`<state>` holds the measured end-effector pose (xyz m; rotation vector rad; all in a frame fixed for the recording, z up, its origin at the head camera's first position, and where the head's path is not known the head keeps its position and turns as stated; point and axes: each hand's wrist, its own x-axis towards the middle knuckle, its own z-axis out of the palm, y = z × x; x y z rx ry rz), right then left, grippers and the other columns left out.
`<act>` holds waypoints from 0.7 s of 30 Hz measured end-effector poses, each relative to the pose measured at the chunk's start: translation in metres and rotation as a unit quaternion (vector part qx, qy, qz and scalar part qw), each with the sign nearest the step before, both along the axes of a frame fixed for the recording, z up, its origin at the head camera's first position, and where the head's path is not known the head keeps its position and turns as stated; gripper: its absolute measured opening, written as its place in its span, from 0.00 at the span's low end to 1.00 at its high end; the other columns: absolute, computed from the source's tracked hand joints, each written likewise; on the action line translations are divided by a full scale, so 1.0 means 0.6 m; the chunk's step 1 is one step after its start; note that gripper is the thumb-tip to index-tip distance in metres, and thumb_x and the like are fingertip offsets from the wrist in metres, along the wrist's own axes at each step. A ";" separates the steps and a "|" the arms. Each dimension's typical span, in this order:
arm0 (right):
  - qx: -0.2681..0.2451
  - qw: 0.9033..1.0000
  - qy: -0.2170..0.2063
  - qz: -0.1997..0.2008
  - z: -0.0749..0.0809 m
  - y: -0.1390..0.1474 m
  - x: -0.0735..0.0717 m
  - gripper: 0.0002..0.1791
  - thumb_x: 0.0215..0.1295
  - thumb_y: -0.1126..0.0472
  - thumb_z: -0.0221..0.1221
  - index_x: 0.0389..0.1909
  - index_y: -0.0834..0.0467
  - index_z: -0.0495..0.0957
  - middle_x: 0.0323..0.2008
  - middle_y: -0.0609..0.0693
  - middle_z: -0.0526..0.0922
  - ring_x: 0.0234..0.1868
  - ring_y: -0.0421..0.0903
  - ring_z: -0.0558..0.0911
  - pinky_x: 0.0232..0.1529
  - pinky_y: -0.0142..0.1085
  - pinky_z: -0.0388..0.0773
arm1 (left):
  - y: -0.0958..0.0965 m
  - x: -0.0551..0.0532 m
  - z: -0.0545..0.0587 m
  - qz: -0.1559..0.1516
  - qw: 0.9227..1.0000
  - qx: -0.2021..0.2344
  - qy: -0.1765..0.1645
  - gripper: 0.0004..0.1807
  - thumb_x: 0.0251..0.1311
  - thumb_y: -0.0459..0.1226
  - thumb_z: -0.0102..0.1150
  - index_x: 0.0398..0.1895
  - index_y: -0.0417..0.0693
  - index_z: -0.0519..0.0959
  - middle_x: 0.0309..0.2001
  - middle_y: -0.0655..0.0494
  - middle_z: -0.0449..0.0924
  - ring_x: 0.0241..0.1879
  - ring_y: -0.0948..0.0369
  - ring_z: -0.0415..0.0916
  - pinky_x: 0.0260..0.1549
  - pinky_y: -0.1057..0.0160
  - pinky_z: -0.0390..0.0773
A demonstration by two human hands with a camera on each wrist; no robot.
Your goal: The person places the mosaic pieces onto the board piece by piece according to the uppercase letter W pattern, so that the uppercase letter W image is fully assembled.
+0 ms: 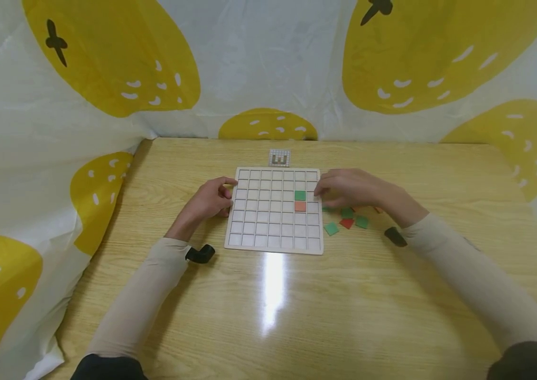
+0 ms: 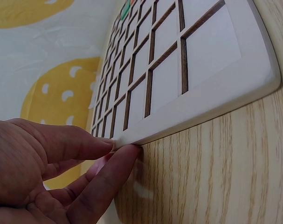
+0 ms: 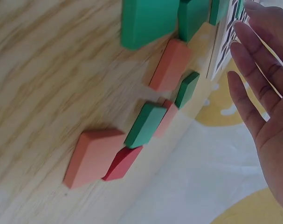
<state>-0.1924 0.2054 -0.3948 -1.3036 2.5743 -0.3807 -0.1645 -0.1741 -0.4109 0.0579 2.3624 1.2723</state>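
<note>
A pale square grid board (image 1: 274, 247) lies flat on the table with a green tile (image 1: 300, 195) and an orange tile (image 1: 300, 206) in neighbouring cells. At its left edge, my left hand (image 1: 209, 199) touches the rim with thumb and fingertip; the left wrist view shows these tips close together against the frame. My right hand (image 1: 346, 187) reaches over the right edge, fingertips at the outermost column near the green tile. Its fingers (image 3: 246, 60) are gently bent and spread, with nothing visible held. Beside the board lie loose tiles, including a green one (image 1: 332, 228) and a red one (image 1: 346, 224).
A small card with a brown grid pattern (image 1: 279, 158) lies behind the board. More orange and green tiles are scattered under and beside the right forearm. A white cloth with yellow shapes (image 1: 268, 63) stands behind the wooden table (image 1: 344, 306) and along its left side.
</note>
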 end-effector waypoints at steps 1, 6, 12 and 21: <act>-0.002 1.000 -0.003 -0.003 0.002 0.002 0.001 0.14 0.62 0.59 0.70 0.48 0.54 0.84 0.45 0.46 0.85 0.49 0.47 0.81 0.52 0.48 0.81 | 0.000 0.000 0.000 0.001 1.000 0.001 -0.001 0.30 0.66 0.24 0.56 0.71 0.46 0.69 0.43 0.44 0.70 0.32 0.54 0.74 0.32 0.60 0.85; -0.004 1.000 -0.001 -0.014 0.000 0.015 0.002 0.14 0.61 0.59 0.70 0.48 0.54 0.85 0.46 0.47 0.85 0.50 0.48 0.81 0.53 0.48 0.80 | 0.000 0.000 0.000 0.001 1.000 0.000 -0.003 0.30 0.66 0.24 0.56 0.71 0.46 0.69 0.43 0.44 0.70 0.32 0.54 0.74 0.32 0.60 0.85; 0.000 1.000 0.001 -0.024 -0.004 0.029 0.004 0.14 0.61 0.58 0.71 0.47 0.53 0.85 0.45 0.46 0.85 0.48 0.46 0.81 0.50 0.47 0.81 | 0.000 0.000 -0.002 -0.003 1.000 -0.006 0.003 0.30 0.66 0.23 0.57 0.71 0.44 0.68 0.43 0.44 0.71 0.32 0.55 0.74 0.31 0.61 0.85; 0.005 0.999 -0.006 -0.046 -0.001 0.050 0.010 0.13 0.61 0.58 0.71 0.46 0.52 0.85 0.46 0.44 0.85 0.48 0.46 0.80 0.51 0.47 0.81 | 0.000 0.000 0.001 -0.005 1.000 -0.003 0.001 0.30 0.66 0.23 0.57 0.71 0.44 0.69 0.43 0.43 0.70 0.33 0.54 0.74 0.32 0.60 0.85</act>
